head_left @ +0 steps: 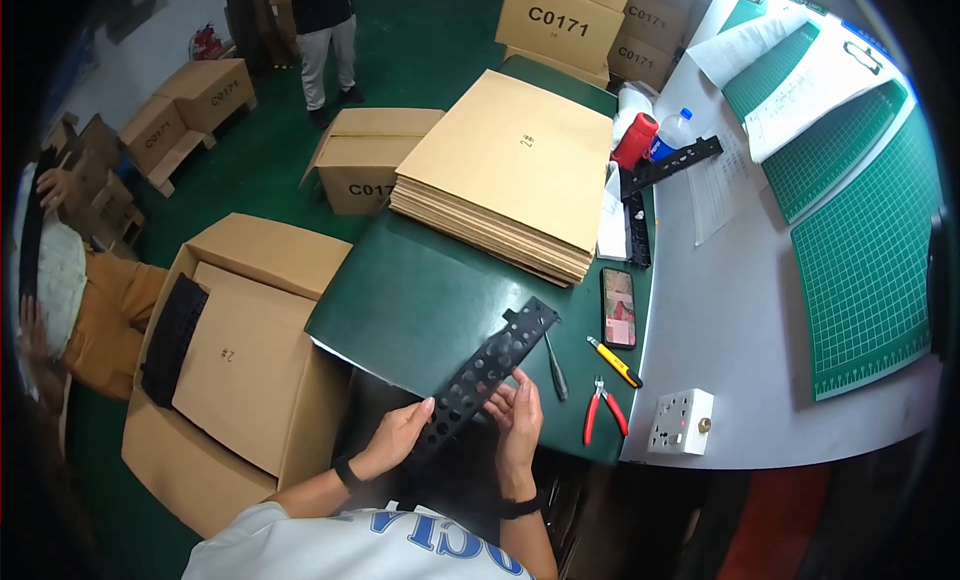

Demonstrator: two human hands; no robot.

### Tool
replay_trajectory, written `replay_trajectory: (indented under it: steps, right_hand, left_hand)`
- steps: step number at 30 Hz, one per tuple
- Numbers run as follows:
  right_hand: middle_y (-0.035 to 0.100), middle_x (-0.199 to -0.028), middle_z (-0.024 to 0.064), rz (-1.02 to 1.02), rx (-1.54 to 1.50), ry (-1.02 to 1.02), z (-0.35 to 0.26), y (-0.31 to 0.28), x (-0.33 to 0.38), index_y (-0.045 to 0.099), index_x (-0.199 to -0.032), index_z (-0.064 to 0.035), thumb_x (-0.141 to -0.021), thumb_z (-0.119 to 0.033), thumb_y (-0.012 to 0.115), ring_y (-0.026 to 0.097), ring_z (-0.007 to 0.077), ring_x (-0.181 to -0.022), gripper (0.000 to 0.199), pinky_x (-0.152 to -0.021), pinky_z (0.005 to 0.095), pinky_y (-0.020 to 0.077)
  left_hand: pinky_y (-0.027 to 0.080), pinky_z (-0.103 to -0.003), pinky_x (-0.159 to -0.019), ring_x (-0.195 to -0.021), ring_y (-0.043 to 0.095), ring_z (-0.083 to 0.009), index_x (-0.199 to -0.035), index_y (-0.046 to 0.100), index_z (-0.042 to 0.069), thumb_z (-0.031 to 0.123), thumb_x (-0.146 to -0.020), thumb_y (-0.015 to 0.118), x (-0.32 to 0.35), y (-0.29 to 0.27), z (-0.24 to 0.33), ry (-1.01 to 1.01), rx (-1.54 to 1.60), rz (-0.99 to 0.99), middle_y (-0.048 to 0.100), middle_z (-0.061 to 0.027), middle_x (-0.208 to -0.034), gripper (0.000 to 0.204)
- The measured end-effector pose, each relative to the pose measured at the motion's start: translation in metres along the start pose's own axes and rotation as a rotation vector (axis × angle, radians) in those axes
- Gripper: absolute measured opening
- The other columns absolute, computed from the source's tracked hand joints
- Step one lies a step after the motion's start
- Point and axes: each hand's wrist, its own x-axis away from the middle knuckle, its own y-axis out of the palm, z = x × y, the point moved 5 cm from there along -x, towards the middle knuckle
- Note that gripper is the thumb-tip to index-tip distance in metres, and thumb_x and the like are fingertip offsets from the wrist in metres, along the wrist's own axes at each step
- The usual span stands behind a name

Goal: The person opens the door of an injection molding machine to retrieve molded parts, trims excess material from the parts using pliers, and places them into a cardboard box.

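Note:
A long black perforated strip [470,385], dotted with round holes, slants over the near edge of the green tabletop. Its lower left side is gripped by my left hand [397,435], thumb along the edge. My right hand [516,412] supports the strip from the right with curled fingers, partly hidden behind it. A small tab sticks out near the strip's far end. Close to that end lies a dark-handled screwdriver [558,370]. Red-handled cutters [604,412] and a yellow utility knife [614,362] rest further right on the table.
A stack of cardboard sheets [515,170] covers the table's far part. A phone [618,308], a bottle [672,132] and more black strips [680,165] lie along the right side. An open carton [240,360] with black parts stands left. A white socket box [682,422] sits at right. Other people stand at left and behind.

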Motion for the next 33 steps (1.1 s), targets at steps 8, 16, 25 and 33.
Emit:
replay_trajectory:
  steps: [8,16,25,33]
  right_hand:
    - [0.065,-0.094,0.0070,0.146,0.051,-0.037,-0.009,-0.011,-0.011,0.047,-0.120,-0.0014,-0.096,-0.022,0.059,0.064,0.0136,-0.085,0.034,-0.070,0.0240,0.0495]
    - [0.065,-0.087,0.0070,0.147,-0.041,-0.079,-0.016,-0.003,-0.016,0.049,-0.112,-0.0036,-0.096,-0.015,0.058,0.063,0.0131,-0.071,0.021,-0.057,0.0217,0.0480]
    - [0.066,-0.085,0.0052,0.112,-0.023,-0.029,0.000,-0.013,-0.027,0.052,-0.108,-0.0060,-0.097,-0.018,0.054,0.065,0.0153,-0.066,0.016,-0.057,0.0224,0.0440]
    - [0.064,-0.083,0.0064,0.120,-0.072,-0.024,0.007,-0.010,-0.041,0.053,-0.105,-0.0015,-0.095,-0.012,0.057,0.062,0.0143,-0.066,0.015,-0.058,0.0258,0.0504]
  left_hand:
    - [0.039,-0.041,-0.056,-0.058,0.048,-0.0383,-0.079,0.052,-0.003,0.036,-0.099,0.050,0.019,0.001,0.018,0.089,-0.264,0.044,0.052,-0.0222,-0.065,0.043]
    - [0.041,-0.041,-0.057,-0.060,0.051,-0.0384,-0.079,0.054,-0.002,0.035,-0.099,0.049,0.027,0.004,0.016,0.064,-0.317,0.018,0.052,-0.0219,-0.065,0.043]
    - [0.046,-0.032,-0.071,-0.074,0.057,-0.0200,-0.095,0.058,-0.002,0.036,-0.103,0.040,0.037,0.008,0.003,-0.023,-0.124,-0.121,0.060,-0.0115,-0.079,0.043]
    - [0.045,-0.029,-0.079,-0.085,0.055,-0.0147,-0.106,0.057,-0.001,0.034,-0.104,0.037,0.041,0.014,0.001,-0.105,0.008,-0.201,0.060,-0.0084,-0.089,0.041]
